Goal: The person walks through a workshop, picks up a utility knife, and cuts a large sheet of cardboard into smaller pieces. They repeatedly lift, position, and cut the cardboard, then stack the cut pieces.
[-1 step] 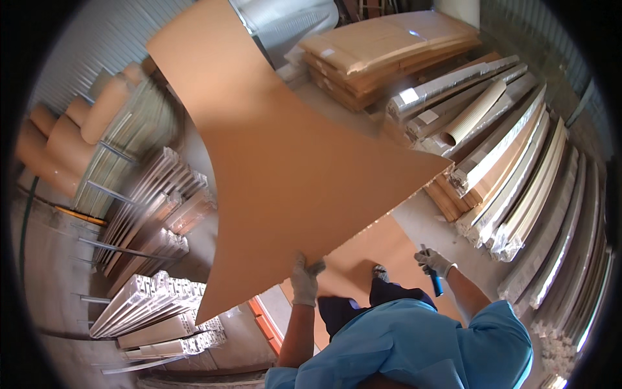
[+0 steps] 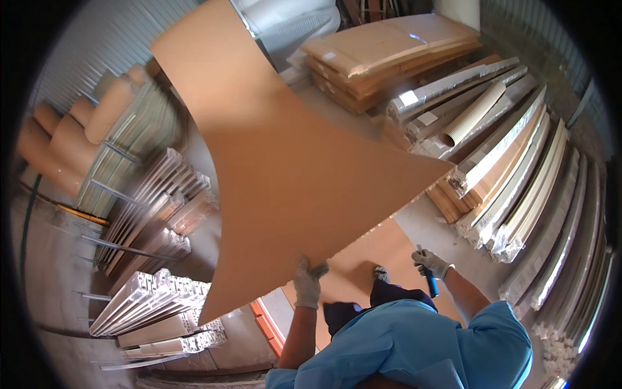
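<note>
Sheet of brown board (image 2: 285, 188) is spread in front of me above the floor (image 2: 245, 343), and its far end reaches away to the upper left; whether that end touches the floor, I cannot tell. My gloved left hand (image 2: 308, 285) is grasping with its fingers the near edge, which is ragged. My gloved right hand (image 2: 433, 263) is apart from this edge, with its fingers closed around a blue-handled tool (image 2: 431, 285), whose exact kind is not clear. Below, a second brown sheet (image 2: 370, 251) lies on the floor, and my shoe (image 2: 380, 273) is on it. Long wrapped bundles (image 2: 499, 172) lie near the raised sheet's right corner.
</note>
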A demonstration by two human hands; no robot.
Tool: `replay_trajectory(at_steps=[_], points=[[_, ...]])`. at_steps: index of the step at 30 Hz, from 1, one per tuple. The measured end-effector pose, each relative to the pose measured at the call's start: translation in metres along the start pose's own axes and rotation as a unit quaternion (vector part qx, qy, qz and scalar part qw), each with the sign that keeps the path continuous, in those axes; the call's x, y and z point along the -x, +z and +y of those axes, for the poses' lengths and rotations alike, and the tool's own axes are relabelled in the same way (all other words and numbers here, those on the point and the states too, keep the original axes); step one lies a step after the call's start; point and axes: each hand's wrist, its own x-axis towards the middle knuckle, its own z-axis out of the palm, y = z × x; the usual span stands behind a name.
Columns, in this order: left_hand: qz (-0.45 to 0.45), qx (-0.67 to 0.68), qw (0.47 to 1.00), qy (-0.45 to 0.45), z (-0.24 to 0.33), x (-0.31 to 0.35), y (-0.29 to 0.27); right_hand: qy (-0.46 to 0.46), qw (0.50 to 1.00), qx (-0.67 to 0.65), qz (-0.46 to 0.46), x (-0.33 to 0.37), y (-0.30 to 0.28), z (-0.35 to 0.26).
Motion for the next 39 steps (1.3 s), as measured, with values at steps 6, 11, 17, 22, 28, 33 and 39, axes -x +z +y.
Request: replay_trajectory(at_steps=[6, 11, 17, 22, 28, 33, 39], points=[[-0.049, -0.033, 0.998, -0.022, -0.064, 0.116, -0.010, -0.048, 0.956, -0.225, -0.181, 0.057, 0.089, 0.046], [-0.031, -0.047, 0.998, -0.012, -0.105, 0.221, -0.021, -0.028, 0.946, -0.302, -0.115, 0.111, 0.147, 0.095], [-0.029, -0.002, 0.998, -0.051, -0.143, 0.347, -0.044, -0.130, 0.985, -0.103, -0.055, 0.188, 0.137, 0.168], [-0.079, -0.161, 0.982, 0.058, -0.216, 0.472, -0.103, -0.110, 0.972, -0.127, -0.163, 0.229, 0.089, 0.236], [0.333, -0.093, 0.936, -0.064, -0.321, 0.664, -0.148, -0.106, 0.970, -0.136, -0.172, 0.267, 0.032, 0.278], [0.266, -0.133, 0.954, -0.052, -0.369, 0.778, -0.168, -0.111, 0.973, -0.130, -0.157, 0.330, 0.014, 0.313], [0.282, -0.321, 0.904, -0.009, -0.459, 0.890, -0.263, -0.182, 0.959, -0.150, -0.159, 0.423, -0.008, 0.369]])
